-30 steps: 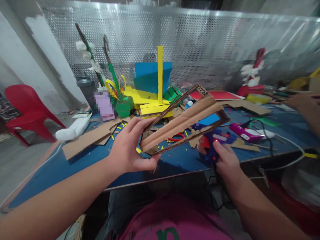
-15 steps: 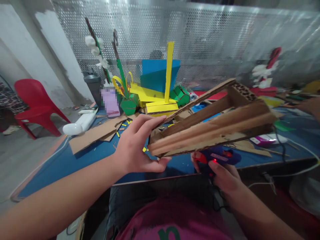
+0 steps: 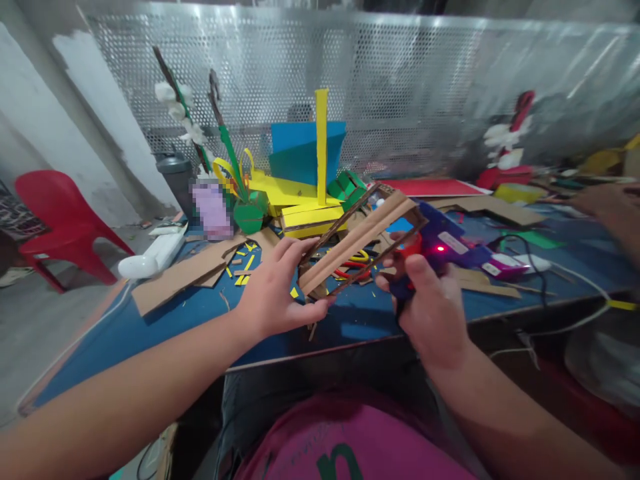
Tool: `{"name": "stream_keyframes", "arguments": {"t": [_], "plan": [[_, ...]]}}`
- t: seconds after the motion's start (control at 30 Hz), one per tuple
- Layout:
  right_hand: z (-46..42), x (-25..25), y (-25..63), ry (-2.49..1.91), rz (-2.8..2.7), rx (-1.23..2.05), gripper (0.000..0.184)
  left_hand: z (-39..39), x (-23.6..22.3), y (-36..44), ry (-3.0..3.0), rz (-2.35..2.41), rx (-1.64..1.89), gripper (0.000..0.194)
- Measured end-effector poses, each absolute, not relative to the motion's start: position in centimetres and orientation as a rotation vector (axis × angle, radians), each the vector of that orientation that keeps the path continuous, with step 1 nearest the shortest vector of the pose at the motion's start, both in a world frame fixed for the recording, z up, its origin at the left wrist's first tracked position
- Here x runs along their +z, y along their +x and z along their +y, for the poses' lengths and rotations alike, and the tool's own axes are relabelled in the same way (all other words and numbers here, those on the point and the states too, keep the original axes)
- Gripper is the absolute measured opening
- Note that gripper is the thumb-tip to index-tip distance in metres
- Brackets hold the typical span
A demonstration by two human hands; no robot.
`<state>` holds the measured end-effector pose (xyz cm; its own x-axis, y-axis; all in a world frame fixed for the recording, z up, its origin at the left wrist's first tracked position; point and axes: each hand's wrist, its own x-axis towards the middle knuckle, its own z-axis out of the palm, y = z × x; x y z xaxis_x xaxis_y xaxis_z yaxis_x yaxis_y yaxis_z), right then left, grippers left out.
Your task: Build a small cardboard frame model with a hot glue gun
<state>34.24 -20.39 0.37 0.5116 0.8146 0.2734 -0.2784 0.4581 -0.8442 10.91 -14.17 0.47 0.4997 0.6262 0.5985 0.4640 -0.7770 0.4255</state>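
My left hand (image 3: 277, 290) grips the near end of a long, narrow cardboard frame (image 3: 357, 243) between thumb and fingers, tilted with its far end up to the right. In my right hand (image 3: 433, 303) is a blue glue gun (image 3: 443, 230) with a red trigger part and a lit red light. The gun is close to the frame's far right end; whether its tip touches the cardboard is hidden. Beneath the frame, red-and-yellow handled scissors or pliers (image 3: 350, 267) lie on the blue tabletop (image 3: 280, 343) among yellow scraps.
Behind stand a yellow cardboard piece with a post (image 3: 321, 147), a green pot (image 3: 250, 213) and a blue panel (image 3: 307, 150). Flat cardboard (image 3: 175, 283) lies left, near a white device (image 3: 150, 257). A cable (image 3: 575, 277) crosses the right side. Another person's arm (image 3: 607, 207) reaches in at far right.
The cardboard frame's far end has swung lower and nearer, showing more of its long side. My right hand has raised the glue gun from below the frame to its right end.
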Motion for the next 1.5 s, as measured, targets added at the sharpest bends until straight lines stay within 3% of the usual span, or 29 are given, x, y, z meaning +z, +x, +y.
{"name": "stream_keyframes", "arguments": {"t": [0.27, 0.5, 0.7, 1.0, 1.23, 1.5], "plan": [[-17.8, 1.3, 31.6, -0.794, -0.604, 0.637, 0.031, -13.8, 0.2, 10.7, 2.54, 0.913, 1.173, 0.091], [-17.5, 1.9, 33.8, -0.82, -0.726, 0.637, 0.038, -13.3, -0.2, 10.7, 2.265, 0.622, 1.104, 0.089], [-17.6, 2.2, 34.7, -0.779, -0.797, 0.683, 0.036, -12.9, -0.7, 11.0, 1.983, 0.688, 0.911, 0.087], [-17.1, 2.5, 35.9, -0.82, -0.778, 0.71, 0.042, -12.4, -1.3, 11.6, 1.586, 0.621, 0.664, 0.069], [-17.0, 2.6, 36.5, -0.828, -0.846, 0.694, 0.04, -13.1, -0.3, 11.2, 1.895, 0.823, 0.905, 0.039], [-17.7, 2.4, 37.2, -0.793, -0.89, 0.586, 0.029, -12.6, 0.3, 11.2, 1.671, 0.851, 1.072, 0.044]]}}
